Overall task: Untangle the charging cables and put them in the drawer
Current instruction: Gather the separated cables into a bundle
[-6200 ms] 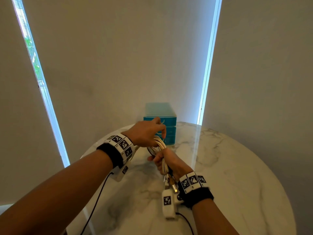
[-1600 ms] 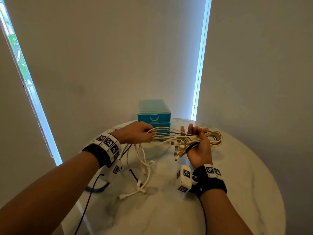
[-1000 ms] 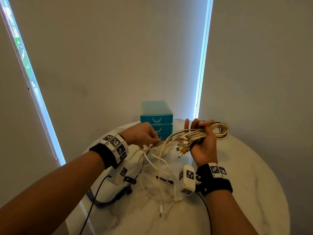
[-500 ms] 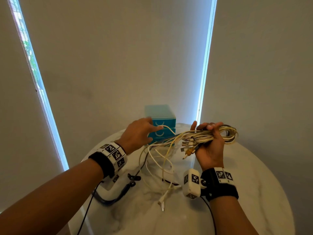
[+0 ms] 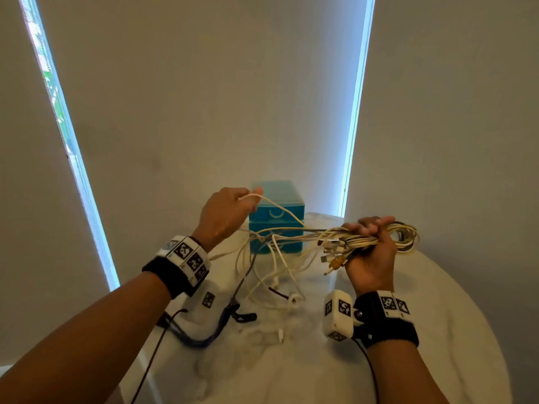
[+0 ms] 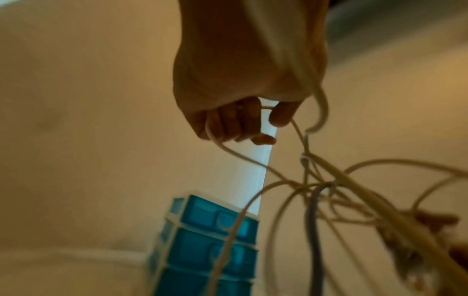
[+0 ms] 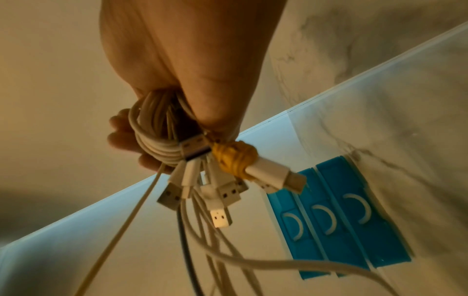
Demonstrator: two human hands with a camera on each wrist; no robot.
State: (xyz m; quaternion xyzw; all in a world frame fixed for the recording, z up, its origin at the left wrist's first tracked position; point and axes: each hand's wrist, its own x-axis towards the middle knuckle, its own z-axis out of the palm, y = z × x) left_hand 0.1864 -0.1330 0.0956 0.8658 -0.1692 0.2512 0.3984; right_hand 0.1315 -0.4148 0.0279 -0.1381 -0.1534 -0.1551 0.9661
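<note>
While right hand (image 5: pixel 372 255) grips cable bundle (image 5: pixel 388 239), left hand (image 5: pixel 224 212) pinches one strand (image 5: pixel 277 207); blue drawer unit (image 5: pixel 277 217) shut.

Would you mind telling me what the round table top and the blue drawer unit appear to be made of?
The table top looks like polished marble or a marble-look slab: white with grey veining and a soft sheen. The drawer unit looks like moulded plastic: translucent blue fronts, a frosted, paler casing and pale curved handles in the right wrist view.
</note>
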